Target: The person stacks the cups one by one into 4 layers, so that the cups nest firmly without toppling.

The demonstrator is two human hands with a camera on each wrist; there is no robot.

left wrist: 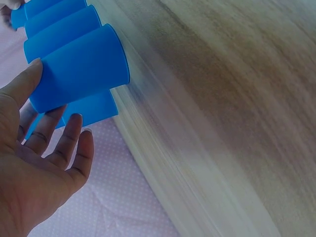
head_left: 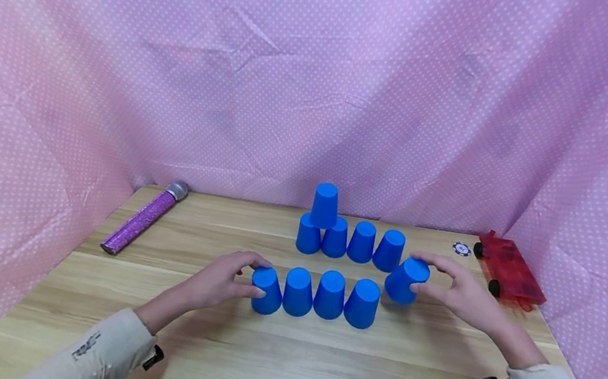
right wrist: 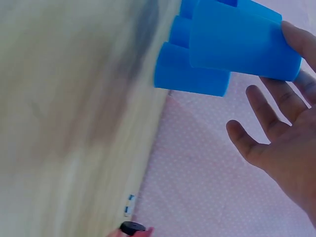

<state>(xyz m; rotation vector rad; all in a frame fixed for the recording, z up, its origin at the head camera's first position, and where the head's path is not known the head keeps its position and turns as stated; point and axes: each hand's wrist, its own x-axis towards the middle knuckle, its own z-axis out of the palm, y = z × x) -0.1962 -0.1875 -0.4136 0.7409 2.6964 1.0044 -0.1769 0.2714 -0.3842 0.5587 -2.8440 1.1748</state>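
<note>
Blue cups [head_left: 329,295]: four near, four far, one upper cup [head_left: 325,207] already bridging the left two far ones; no others stacked yet. Left hand [head_left: 221,277] pinches leftmost near cup [head_left: 266,301]; right hand [head_left: 464,292] grips a tilted cup [head_left: 401,284], right of the near four.

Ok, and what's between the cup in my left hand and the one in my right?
In the head view, three upturned blue cups stand between the cup in your left hand and the tilted cup in your right hand.
</note>
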